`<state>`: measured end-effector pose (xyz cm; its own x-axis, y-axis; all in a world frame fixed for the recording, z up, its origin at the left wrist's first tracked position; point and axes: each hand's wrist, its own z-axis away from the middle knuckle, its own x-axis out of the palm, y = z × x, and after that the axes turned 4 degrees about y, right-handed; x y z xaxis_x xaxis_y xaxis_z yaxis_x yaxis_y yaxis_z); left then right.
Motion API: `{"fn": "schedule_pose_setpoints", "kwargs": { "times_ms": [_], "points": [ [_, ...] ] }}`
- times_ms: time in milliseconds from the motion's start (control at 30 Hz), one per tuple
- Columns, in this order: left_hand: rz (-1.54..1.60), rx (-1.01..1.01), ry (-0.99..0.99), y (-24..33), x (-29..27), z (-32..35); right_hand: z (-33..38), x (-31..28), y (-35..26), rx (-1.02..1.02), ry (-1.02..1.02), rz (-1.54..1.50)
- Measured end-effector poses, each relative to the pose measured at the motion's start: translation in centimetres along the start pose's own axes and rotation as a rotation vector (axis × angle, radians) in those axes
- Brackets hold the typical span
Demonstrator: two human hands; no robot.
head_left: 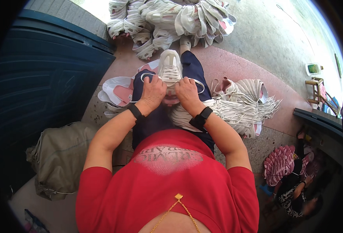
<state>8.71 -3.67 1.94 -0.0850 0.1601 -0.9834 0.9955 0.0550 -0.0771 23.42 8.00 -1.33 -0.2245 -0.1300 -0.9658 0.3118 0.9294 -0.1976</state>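
Note:
A white shoe upper (169,62) with pinkish parts lies between my thighs, its toe pointing away from me. White lace (170,73) zigzags across its front. At the collar end, my left hand (153,92) is closed on the lace, with a loose end curling out past the fingers. My right hand (188,93) pinches the lace on the other side, and another free end loops out to the right. Both fingertips sit close to the lacing; exactly what lies under them is hidden. A thick bundle of white laces (233,114) lies across my right thigh and beyond it.
Ahead is a large heap of white shoe uppers (187,17). More uppers (119,91) lie to the left, others (249,88) to the right. A dark blue door (51,66) and a grey-green sack (64,155) stand left. Another person (296,194) sits lower right beside pink uppers (279,165).

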Motion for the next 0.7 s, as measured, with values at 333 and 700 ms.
{"fn": "schedule_pose_setpoints", "kwargs": {
  "times_ms": [333, 700],
  "points": [
    [0.957, -0.514, 0.005, -2.1, -2.1, -4.8, -4.6, -4.7, 1.1, 0.112, 0.419, -0.536],
    [0.752, -0.947, 0.002, -19.1, 7.1, 0.4, -1.9, 2.0, 25.0, 0.743, 0.208, -0.727]
  ]
}}
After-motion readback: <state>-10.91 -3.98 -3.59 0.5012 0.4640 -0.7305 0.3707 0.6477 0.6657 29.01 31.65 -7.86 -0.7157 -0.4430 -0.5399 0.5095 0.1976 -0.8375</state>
